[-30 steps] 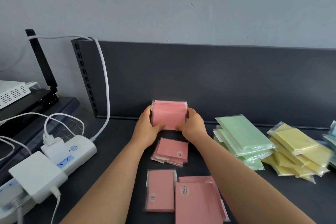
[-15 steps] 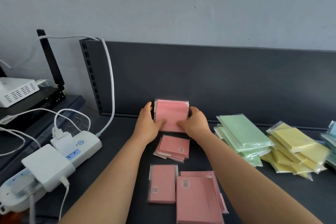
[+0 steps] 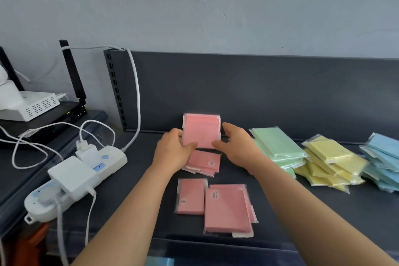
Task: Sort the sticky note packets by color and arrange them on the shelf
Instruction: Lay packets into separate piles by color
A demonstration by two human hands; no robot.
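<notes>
A stack of pink sticky note packets stands upright against the dark back panel of the shelf. My left hand holds its lower left corner, thumb on the front and fingers at the left edge. My right hand is open just right of the stack, fingers spread and slightly off it, thumb near the lower right corner. More pink packets lie flat in front: a small pile, a narrow packet and a larger pile. Green, yellow and blue piles lie to the right.
A white power strip with plugs and white cables lies on the shelf's left side. One cable runs up the slotted upright. A black router and a white box sit further left. The shelf's front edge runs below the pink packets.
My right hand has let go of the upright pink stack and opened, moving slightly right. The left hand stays on the stack, which now leans on the back panel. The camera shifted left.
</notes>
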